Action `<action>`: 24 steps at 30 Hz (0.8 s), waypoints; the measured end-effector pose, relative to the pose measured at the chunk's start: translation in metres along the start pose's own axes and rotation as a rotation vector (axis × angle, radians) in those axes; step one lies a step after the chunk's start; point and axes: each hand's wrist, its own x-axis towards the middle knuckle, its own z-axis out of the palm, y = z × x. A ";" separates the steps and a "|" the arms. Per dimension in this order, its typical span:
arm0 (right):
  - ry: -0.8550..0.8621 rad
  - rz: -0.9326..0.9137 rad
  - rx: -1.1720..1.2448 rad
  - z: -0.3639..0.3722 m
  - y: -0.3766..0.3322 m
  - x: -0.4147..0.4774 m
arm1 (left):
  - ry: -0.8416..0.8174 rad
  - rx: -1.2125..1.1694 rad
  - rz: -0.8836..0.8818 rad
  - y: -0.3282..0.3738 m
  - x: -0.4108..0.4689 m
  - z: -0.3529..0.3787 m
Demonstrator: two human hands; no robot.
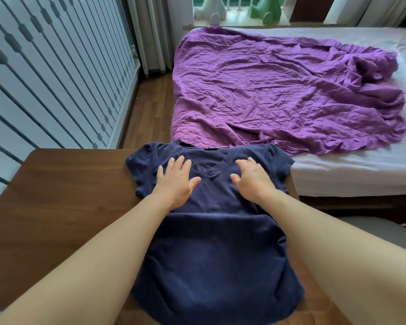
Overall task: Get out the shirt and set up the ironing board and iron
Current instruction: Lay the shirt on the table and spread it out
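Both bare forearms enter from the lower corners and meet over the shirt (216, 242). It lies flat and front up on the table (63, 195), collar toward the bed (361, 174), hem nearest the camera. The left hand (174, 181) lies on the chest left of the V-neck. The right hand (251, 181) lies on the chest right of it. The point of the neckline sits between the two thumbs.

Materials, left to right:
- The wall panel (45, 78) is pale, with vertical ribs and dark lozenge marks.
- The table is dark brown wood with a smooth top and a rounded far corner.
- The shirt is navy knit cloth with short sleeves, and shallow creases run across its middle. The sleeve beside the left hand is bunched.
- The floor (148, 113) is reddish wood plank.
- The blanket (279, 90) is purple, heavily wrinkled and ruffled at its edge. It is spread over the white bed.

Grip:
- The left hand is fully open, palm down, with the fingers straight and slightly spread. Its thumb points toward the neckline, and it presses on the cloth.
- The right hand is also open and palm down, with the fingers spread and nearly straight. It rests on the cloth.
- Neither hand pinches or holds any fabric.
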 end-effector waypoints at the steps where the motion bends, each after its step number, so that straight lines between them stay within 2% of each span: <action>1: 0.015 0.001 0.025 -0.006 -0.006 -0.011 | 0.016 0.000 0.008 0.003 -0.009 -0.006; 13: 0.160 0.143 0.178 -0.048 -0.025 -0.185 | 0.088 0.068 0.204 0.055 -0.156 -0.054; 19: 0.207 0.221 0.190 -0.062 0.002 -0.257 | 0.064 0.131 0.319 0.109 -0.203 -0.045; 24: 0.247 0.318 0.212 -0.079 0.062 -0.315 | 0.040 0.126 0.454 0.179 -0.230 -0.021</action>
